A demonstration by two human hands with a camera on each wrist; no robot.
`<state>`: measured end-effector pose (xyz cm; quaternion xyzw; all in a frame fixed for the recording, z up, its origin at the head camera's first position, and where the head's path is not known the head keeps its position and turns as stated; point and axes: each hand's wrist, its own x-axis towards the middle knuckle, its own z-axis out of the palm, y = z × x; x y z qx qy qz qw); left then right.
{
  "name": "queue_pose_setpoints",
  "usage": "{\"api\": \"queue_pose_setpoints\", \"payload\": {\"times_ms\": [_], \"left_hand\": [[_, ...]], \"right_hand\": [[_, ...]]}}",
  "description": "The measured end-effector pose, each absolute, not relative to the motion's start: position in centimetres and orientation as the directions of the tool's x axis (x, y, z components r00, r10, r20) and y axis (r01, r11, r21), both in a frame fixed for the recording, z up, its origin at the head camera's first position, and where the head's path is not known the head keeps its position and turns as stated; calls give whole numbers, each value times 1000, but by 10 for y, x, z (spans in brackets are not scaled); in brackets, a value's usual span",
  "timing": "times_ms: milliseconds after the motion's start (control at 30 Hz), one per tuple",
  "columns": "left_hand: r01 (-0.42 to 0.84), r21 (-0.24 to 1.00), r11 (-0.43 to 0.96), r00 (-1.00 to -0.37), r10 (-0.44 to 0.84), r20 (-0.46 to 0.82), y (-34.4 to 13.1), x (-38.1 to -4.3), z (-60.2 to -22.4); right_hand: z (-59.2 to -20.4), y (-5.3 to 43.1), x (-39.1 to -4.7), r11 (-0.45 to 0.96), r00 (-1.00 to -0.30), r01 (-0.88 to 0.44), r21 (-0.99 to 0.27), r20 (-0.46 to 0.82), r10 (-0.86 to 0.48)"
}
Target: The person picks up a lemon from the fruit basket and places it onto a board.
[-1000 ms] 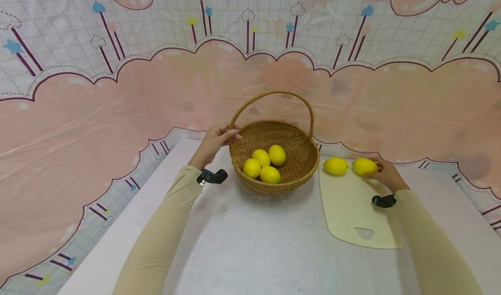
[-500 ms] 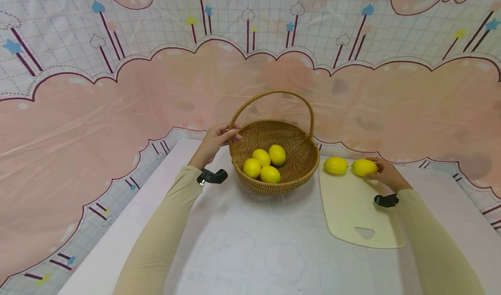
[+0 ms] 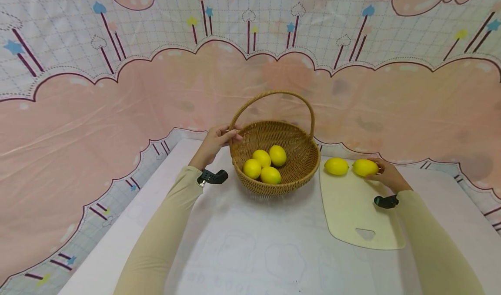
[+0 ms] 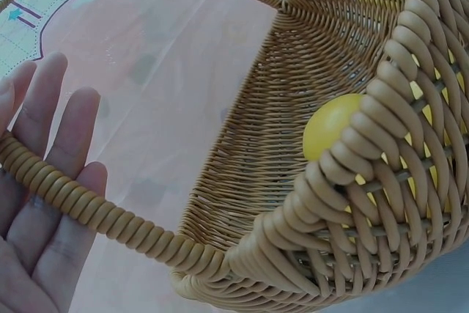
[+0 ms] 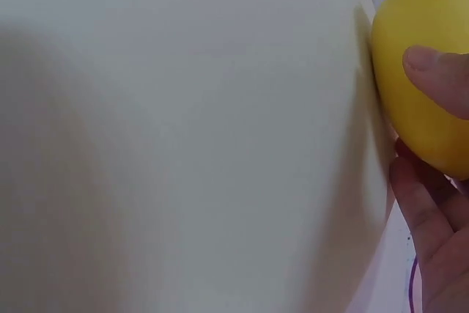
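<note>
My left hand (image 3: pixel 214 144) holds the left side of the handle of a brown wicker basket (image 3: pixel 274 186). In the left wrist view the handle (image 4: pixel 110 225) runs across the fingers (image 4: pixel 77 126), with the thumb partly cut off at the edge. Several yellow lemons (image 3: pixel 270 175) lie inside the basket, on its left half. My right hand (image 3: pixel 387 175) grips a lemon (image 3: pixel 364 167) at the far end of a cream cutting board (image 3: pixel 356 208). The right wrist view shows the thumb on this lemon (image 5: pixel 414 23) and fingers beneath it. Another lemon (image 3: pixel 336 166) lies just left of it.
The white table (image 3: pixel 250 243) extends in front of the basket and board. Behind it hangs a pink and white patterned cloth (image 3: pixel 188 91). The board has a cut-out (image 3: pixel 365 234) near its front edge. Dark straps sit on both wrists.
My right wrist has shifted very slightly to the right, the fingers staying at the same lemon. The left hand, the basket and the other lemons have kept their places.
</note>
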<state>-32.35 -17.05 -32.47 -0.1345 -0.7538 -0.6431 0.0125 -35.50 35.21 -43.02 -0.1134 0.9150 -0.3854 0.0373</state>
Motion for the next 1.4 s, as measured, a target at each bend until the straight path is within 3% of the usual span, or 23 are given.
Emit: {"api": "queue_pose_setpoints", "payload": {"times_ms": [333,900,1400], "left_hand": [[240,962,127,-957,200,212,-171,-324,-327],[245,961,125,-954,209,216,-169,-324,-328],[229,966,121,-958,202,202,-170,-322,-329]], "right_hand": [[-430,358,-357,665,-959,-128,-736,-78,-272],[-428,358,-350,655,-964,-122,-746,-67,-256],[-421,386,-337,648,-968,-98,-755,-79,-239]]}}
